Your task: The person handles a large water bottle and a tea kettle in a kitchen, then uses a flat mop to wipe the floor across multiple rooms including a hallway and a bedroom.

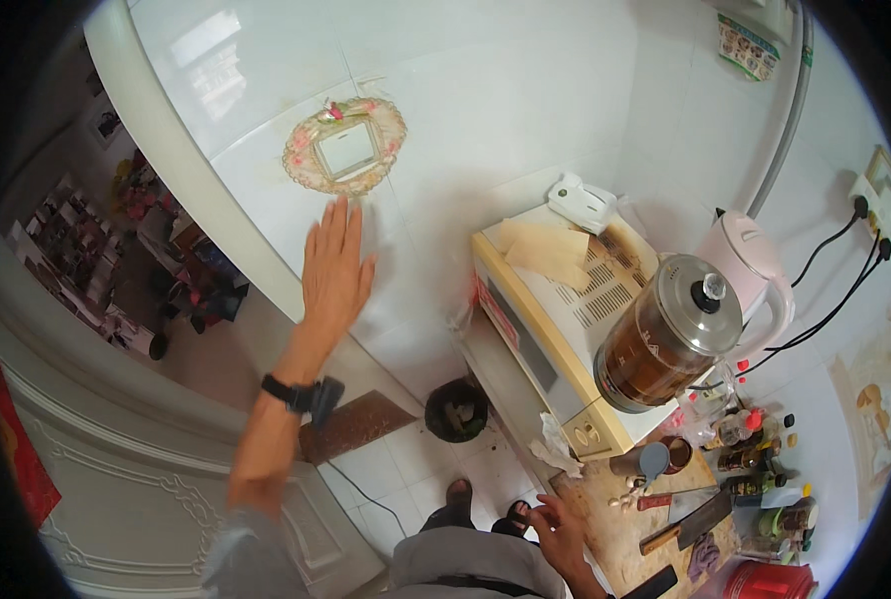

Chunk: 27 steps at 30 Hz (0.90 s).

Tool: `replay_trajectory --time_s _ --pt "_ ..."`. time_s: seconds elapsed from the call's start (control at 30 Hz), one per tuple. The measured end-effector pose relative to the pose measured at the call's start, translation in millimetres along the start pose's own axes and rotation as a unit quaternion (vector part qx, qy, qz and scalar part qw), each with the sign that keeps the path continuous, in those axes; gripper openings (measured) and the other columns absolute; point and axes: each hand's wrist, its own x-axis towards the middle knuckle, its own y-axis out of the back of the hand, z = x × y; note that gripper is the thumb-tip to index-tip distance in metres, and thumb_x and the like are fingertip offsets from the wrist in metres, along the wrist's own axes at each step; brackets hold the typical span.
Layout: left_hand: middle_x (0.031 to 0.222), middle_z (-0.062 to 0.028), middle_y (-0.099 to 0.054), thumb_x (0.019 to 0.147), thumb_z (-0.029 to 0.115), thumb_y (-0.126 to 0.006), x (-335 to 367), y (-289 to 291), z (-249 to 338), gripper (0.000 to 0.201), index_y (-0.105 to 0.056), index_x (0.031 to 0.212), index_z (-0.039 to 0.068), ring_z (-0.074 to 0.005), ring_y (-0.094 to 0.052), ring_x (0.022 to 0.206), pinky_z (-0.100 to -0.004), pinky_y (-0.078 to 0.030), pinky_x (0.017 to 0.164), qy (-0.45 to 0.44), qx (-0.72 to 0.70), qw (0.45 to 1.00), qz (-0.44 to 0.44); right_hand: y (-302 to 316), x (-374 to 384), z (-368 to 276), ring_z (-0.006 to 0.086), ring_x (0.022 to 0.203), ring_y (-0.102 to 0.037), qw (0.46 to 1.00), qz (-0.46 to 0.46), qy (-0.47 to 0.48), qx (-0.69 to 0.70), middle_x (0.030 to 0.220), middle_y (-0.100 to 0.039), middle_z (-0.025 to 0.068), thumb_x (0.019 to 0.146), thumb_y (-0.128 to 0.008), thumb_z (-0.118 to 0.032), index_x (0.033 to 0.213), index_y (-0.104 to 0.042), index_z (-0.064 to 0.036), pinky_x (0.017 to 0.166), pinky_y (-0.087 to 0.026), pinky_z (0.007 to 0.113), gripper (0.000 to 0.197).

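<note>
My left hand (335,262) is raised before the tiled wall (505,110), back of the hand in view. Its fingers are extended nearly straight and close together, thumb set apart; no item is held. The fingertips lie at the lower edge of the oval trim (300,160) surrounding the switch (350,152). I cannot tell whether they make contact. The switch is mounted on the wall, to the right of the doorway. A black band (305,396) is fastened around my left wrist.

My right hand (557,534) is low, near my body and just beside the board (593,524). Its fingers are loosely bent and partly spread; I see no item in its grasp.

The oven (587,431) is to the right of my left hand and well apart from it. On its top: a sheet (545,250), a white clip (582,203) and a glass pot (655,349), lid fitted, containing brown liquid. The pink kettle (750,260) stands just behind the pot. Black plugs are inserted in the wall socket (880,190).

The board carries a cleaver (705,517) and a red-handled knife (655,501). Bottles (750,459) stand along its far side. The bin (457,411) is on the floor, left of the oven.
</note>
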Motion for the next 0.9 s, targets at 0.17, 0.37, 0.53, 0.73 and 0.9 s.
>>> replay_trajectory --time_s 0.17,0.37,0.53,0.73,0.9 --pt "0.147 -0.023 -0.034 0.085 0.021 -0.063 67 -10 -22 0.068 -0.034 0.142 -0.003 -0.0357 -0.032 0.138 -0.0499 -0.024 0.113 -0.039 0.149 0.986 0.065 -4 -8 3 0.0171 0.082 -0.068 0.995 0.083 -0.033 0.035 0.094 -0.07 0.0107 0.089 -0.065 -0.008 0.117 -0.057 0.0007 0.074 -0.054 0.03 0.031" --pt "0.145 -0.0236 -0.039 0.089 0.015 -0.058 78 -51 -63 0.061 -0.035 0.142 -0.005 -0.0373 -0.034 0.136 -0.0449 -0.024 0.114 -0.055 0.45 0.891 0.034 -13 -9 11 0.0131 0.084 -0.065 0.992 0.095 -0.046 -0.068 0.096 -0.067 0.0089 0.09 -0.068 -0.018 0.118 -0.057 -0.0009 0.076 -0.053 0.028 0.035" --pt "0.142 -0.0193 -0.045 0.094 0.013 -0.056 21 -76 -57 0.047 -0.046 0.136 -0.002 -0.035 -0.041 0.132 -0.0422 -0.03 0.111 -0.078 0.018 0.994 0.079 -20 -6 1 0.0235 0.078 -0.067 0.996 0.065 -0.002 -0.059 0.087 -0.068 0.0108 0.088 -0.06 -0.008 0.119 -0.055 -0.0022 0.07 -0.052 0.033 0.032" --pt "0.105 -0.0138 -0.064 0.096 0.009 -0.053 -154 -131 -6 0.031 -0.057 0.126 0.002 -0.0243 -0.06 0.094 -0.035 -0.047 0.085 0.159 -0.283 0.93 -0.174 -24 -13 22 0.0366 0.089 -0.063 0.981 -0.1 -0.004 -0.165 0.092 -0.065 0.0188 0.086 -0.056 -0.012 0.115 -0.056 -0.0026 0.078 -0.049 0.046 0.03" --pt "0.078 -0.0062 -0.06 0.093 0.013 -0.053 -295 -115 73 0.023 -0.063 0.11 0.002 -0.0154 -0.058 0.072 -0.03 -0.047 0.066 0.235 -0.374 0.832 -0.337 -20 -11 32 0.0407 0.093 -0.06 0.97 -0.187 -0.016 -0.156 0.095 -0.063 0.0214 0.089 -0.053 -0.014 0.114 -0.056 -0.0049 0.081 -0.048 0.048 0.027"
